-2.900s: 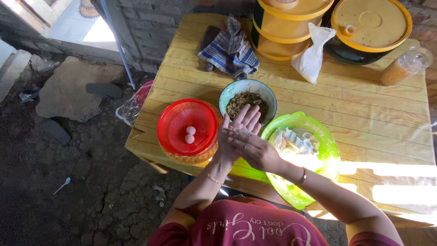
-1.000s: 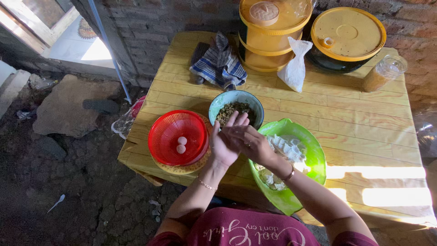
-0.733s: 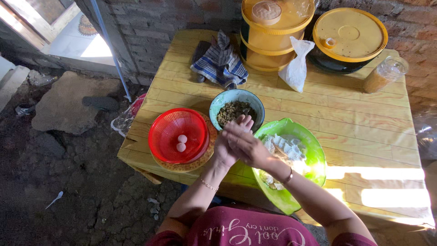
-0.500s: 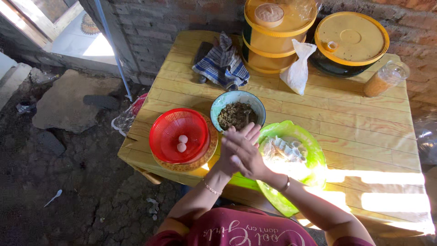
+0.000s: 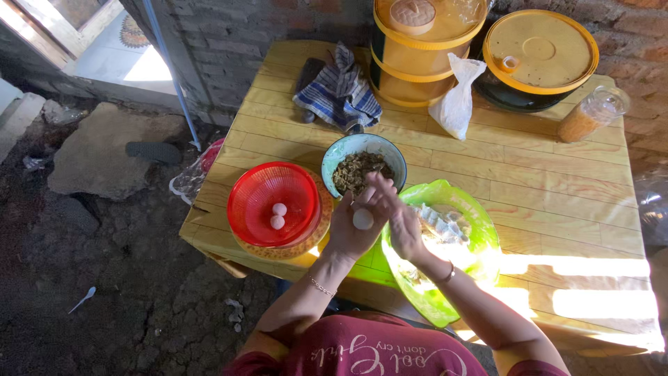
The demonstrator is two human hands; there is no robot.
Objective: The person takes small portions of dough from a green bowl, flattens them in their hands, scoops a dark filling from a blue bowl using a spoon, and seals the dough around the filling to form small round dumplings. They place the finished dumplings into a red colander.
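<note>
Left hand [image 5: 351,226]: palm up over the tabletop [image 5: 557,188] edge, grip apart, a white dough ball [image 5: 362,218] resting in the open palm.
Right hand [image 5: 402,221]: just beside the left, fingers spread loose, grip apart, holding nothing; touching the ball or not, cannot tell.
Red basket [image 5: 275,203]: left of the hands, two small balls inside.
Bowl [image 5: 364,165]: behind the hands, dark filling.
Green tray [image 5: 445,278]: under the right wrist.

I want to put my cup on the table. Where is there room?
Bare wood lies on the table right of the green tray, below the jar. A smaller patch sits between the checked cloth and red basket. Around the bowl and both hands, it is crowded.
</note>
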